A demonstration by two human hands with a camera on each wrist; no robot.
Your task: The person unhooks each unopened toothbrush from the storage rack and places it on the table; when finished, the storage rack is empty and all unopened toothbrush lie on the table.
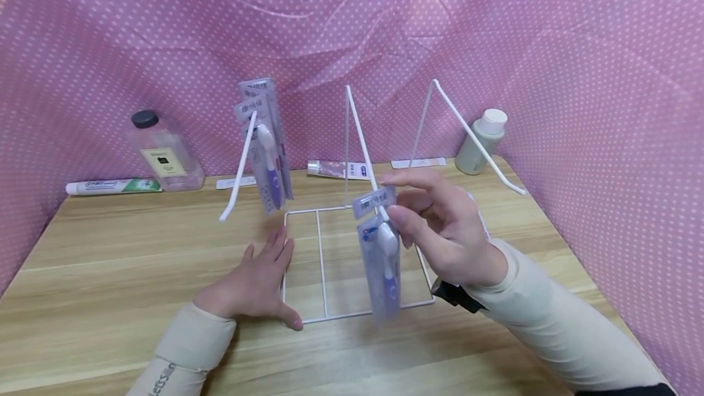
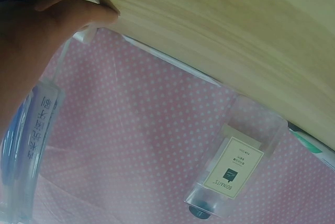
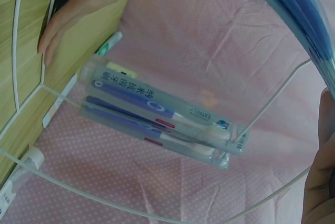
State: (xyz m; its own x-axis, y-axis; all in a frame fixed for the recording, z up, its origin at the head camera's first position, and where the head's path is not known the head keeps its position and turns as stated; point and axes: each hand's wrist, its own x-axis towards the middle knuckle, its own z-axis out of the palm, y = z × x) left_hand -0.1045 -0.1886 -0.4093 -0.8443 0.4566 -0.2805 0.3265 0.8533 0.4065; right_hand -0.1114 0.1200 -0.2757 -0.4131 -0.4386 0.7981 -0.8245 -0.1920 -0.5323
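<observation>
A white wire rack [image 1: 321, 261] with three upright hook arms stands on the wooden table. Its left base wire lies under my left hand [image 1: 255, 283], whose fingers and thumb are spread along it. At the tip of the middle hook arm, my right hand [image 1: 448, 225] pinches the header of a packaged toothbrush [image 1: 379, 267], purple-handled in a clear pack. The thumb is right by the hook's tip. More packaged toothbrushes [image 3: 162, 114] hang from the left hook arm [image 1: 240, 167]. No pack hangs on the right hook arm [image 1: 478, 139].
Along the back edge stand a pink bottle with a black cap [image 1: 167, 161] and a green bottle with a white cap [image 1: 480, 142]. A toothpaste tube [image 1: 112, 186] lies at far left, another tube [image 1: 335, 169] behind the rack. Pink dotted cloth [image 1: 330, 17] encloses the table.
</observation>
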